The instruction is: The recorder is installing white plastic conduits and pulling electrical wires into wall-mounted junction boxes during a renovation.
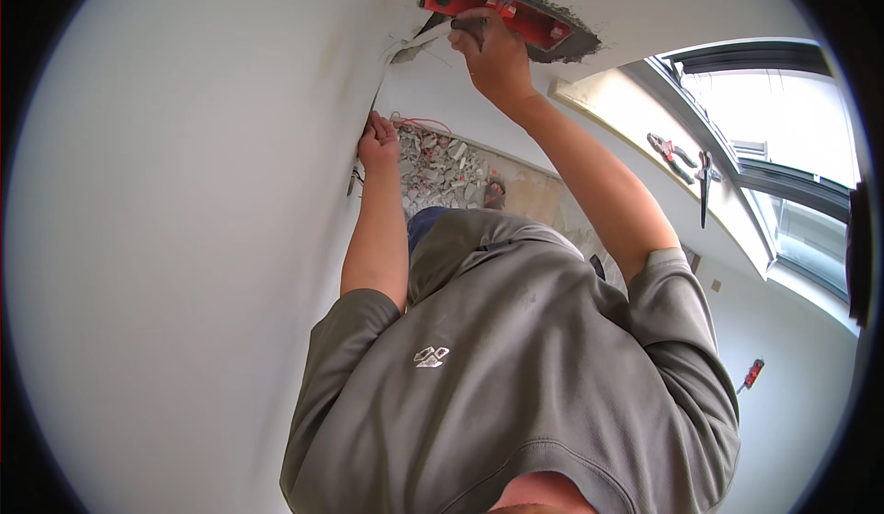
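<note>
My right hand (494, 64) is raised to a red double electrical box (539, 28) set in rough grey mortar in the wall (166, 219). Its fingers are closed around a pale cable end with something dark, just below the box. A dark gap and chipped plaster show left of the box. Lower down at the left, my left hand (378, 141) has its fingers curled on a thin dark cable or strip (373, 99) running along the wall's corner; exactly what it grips is hard to make out.
Rubble (437, 159) and red wire lie on the floor near a sandaled foot (494, 192). On the sill (622, 109) by the window (769, 109) at the right rest red-black pliers (670, 157) and a long dark tool (705, 187). A red-handled tool (753, 376) shows at the lower right.
</note>
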`<state>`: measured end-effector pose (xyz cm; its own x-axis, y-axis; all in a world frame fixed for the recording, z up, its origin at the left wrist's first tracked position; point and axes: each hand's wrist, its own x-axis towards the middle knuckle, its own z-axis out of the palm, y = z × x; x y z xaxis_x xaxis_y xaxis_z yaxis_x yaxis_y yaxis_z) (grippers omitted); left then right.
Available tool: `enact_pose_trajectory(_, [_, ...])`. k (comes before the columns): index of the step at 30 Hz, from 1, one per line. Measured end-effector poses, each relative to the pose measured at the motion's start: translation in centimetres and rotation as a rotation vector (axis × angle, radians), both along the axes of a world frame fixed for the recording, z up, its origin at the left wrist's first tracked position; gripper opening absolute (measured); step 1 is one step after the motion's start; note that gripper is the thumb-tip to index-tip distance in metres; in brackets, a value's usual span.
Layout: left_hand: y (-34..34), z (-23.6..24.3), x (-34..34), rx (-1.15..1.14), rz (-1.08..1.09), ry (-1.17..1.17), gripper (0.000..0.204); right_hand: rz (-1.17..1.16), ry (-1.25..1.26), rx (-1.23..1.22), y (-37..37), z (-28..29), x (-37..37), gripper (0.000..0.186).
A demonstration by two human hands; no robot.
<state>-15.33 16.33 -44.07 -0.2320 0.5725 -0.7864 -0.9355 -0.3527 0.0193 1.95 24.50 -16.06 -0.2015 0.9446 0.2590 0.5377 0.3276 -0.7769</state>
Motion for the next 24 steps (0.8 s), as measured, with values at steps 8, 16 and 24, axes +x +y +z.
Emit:
enact_pose_trajectory(8, [-1.0,0.3,0.3,0.05,-0.005,0.056,0.021,-0.063,-0.206,0.145,0.8,0.2,-0.5,0.013])
enact_pose_trajectory(16, [-0.3,1.5,1.2,-0.093,-0.025,0.141,0.023,-0.061,-0.266,0.134,1.5,0.3,-0.7,0.017])
enact_pose_trajectory(24, [0.0,1.0,1.2,-0.121,-0.04,0.15,0.027,-0.063,-0.343,0.149,1.4,1.0,-1.0,0.013])
